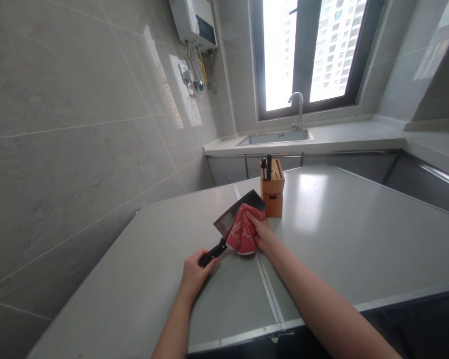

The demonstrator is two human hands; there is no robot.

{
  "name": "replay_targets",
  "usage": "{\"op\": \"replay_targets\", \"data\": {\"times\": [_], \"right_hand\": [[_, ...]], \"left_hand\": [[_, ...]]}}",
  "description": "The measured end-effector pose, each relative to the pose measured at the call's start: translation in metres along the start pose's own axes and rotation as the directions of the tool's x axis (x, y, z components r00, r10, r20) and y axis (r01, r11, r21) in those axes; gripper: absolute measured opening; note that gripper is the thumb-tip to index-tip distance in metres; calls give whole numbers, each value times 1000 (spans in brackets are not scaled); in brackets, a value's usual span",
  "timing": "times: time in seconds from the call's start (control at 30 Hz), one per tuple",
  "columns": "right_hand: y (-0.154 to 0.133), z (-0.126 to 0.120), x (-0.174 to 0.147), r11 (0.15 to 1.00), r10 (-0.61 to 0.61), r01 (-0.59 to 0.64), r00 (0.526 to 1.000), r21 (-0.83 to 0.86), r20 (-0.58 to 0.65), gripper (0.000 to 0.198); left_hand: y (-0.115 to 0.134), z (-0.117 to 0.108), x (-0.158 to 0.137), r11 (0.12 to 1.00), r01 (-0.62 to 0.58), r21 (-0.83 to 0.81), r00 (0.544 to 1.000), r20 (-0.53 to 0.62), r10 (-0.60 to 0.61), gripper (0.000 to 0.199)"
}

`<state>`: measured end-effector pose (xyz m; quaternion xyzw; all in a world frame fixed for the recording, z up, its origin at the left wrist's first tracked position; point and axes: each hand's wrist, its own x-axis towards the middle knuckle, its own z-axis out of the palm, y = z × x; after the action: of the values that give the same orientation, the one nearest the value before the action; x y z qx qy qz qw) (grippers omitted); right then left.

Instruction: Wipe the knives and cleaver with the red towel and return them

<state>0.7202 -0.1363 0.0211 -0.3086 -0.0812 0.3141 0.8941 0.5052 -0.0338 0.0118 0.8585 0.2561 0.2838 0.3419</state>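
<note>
A cleaver (pixel 227 220) with a broad dark blade and a black riveted handle is held at a slant above the table. My left hand (pixel 196 269) is wrapped round its handle. A red cloth (pixel 243 233) with pale lines lies over part of the blade. My right hand (pixel 261 230) grips that cloth against the blade, thumb on top and the other fingers partly hidden. Just behind the blade's far corner stands a wooden knife block (pixel 273 188), with two black handles sticking up from its slots.
The pale table (pixel 322 239) has a metal seam down its middle and a near edge (pixel 243 339). Beyond it are a counter with a sink (pixel 275 137) and a faucet (pixel 299 107). A tiled wall (pixel 78 164) rises on the left, with a water heater (pixel 196 25) mounted on it.
</note>
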Motion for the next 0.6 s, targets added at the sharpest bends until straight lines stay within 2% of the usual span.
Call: {"op": "replay_targets", "data": {"times": [0.2, 0.43, 0.6], "right_hand": [[-13, -12, 16, 994, -22, 26, 999, 108, -44, 27], [-15, -16, 22, 981, -70, 91, 989, 171, -128, 23], [-16, -19, 24, 977, -61, 88, 988, 193, -142, 21]], "left_hand": [[0, -1, 0, 999, 34, -23, 999, -8, -34, 29], [-1, -2, -1, 997, 55, -47, 998, -33, -56, 34], [-6, -4, 0, 994, 92, -61, 989, -113, -99, 42]]}}
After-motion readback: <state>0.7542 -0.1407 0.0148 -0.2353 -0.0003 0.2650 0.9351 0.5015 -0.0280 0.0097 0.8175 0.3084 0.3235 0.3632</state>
